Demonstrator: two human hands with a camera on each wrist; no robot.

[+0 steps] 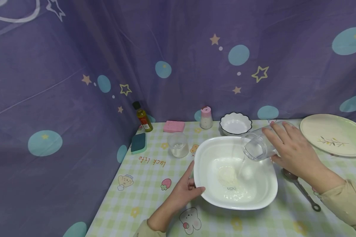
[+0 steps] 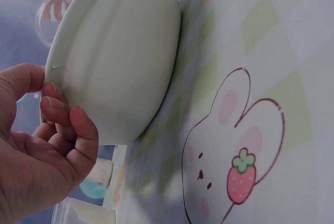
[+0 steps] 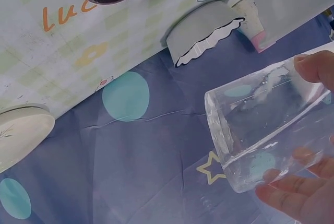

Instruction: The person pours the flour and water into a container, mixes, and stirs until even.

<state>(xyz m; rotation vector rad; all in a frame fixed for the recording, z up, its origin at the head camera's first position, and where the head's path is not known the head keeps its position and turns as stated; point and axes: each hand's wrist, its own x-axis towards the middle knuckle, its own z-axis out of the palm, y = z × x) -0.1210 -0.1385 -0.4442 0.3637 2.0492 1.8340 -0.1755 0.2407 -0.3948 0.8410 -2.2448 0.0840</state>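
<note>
My right hand (image 1: 298,153) grips a clear cup (image 1: 256,146), tipped mouth-down to the left above a white basin (image 1: 204,179). Water (image 1: 242,166) runs from the cup into the basin, where a patch of white powder (image 1: 226,176) lies in shallow liquid. In the right wrist view the transparent cup (image 3: 261,119) sits between thumb and fingers. My left hand (image 1: 182,189) holds the basin's left rim, thumb on top. The left wrist view has the fingers of the left hand (image 2: 52,145) curled at the rim, against the basin's outer wall (image 2: 120,62).
Behind the basin stand a scalloped white bowl (image 1: 235,124), a pink-lidded shaker (image 1: 206,118) and a clear plastic cup (image 1: 178,145). Further left are a pink sponge (image 1: 173,126), an oil bottle (image 1: 143,118) and a dark green sponge (image 1: 138,143). A spoon (image 1: 304,191) and an oval plate (image 1: 335,135) lie right.
</note>
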